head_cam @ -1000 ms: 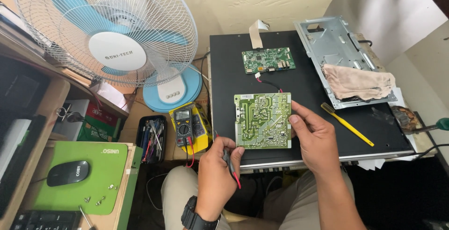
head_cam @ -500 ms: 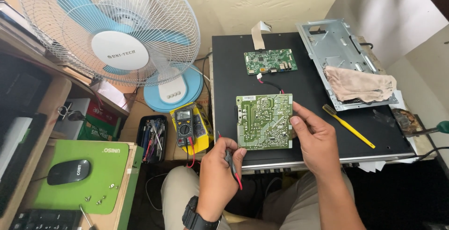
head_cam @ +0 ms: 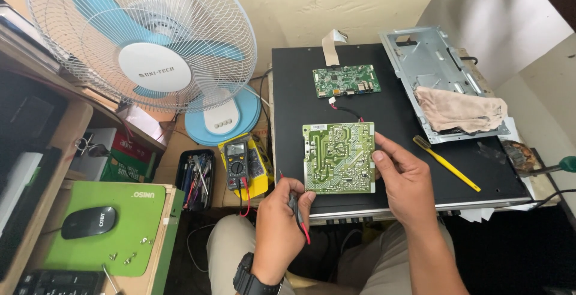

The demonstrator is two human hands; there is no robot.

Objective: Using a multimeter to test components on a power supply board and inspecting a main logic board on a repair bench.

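A flat green circuit board [head_cam: 339, 157], solder side up, is steadied at its right edge by the right hand [head_cam: 407, 182], resting on the near part of the dark worktop [head_cam: 396, 100]. Thin red and black probes [head_cam: 297, 211] are pinched in the left hand [head_cam: 281, 223], wired to the yellow multimeter [head_cam: 242, 160] at left.

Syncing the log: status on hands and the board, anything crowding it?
Left hand grips red and black probes at the green circuit board edge. Right hand holds the board's right side. Yellow brush lies clear.

Green circuit board [head_cam: 339, 157] solder-side up, flat on black panel [head_cam: 396, 100].
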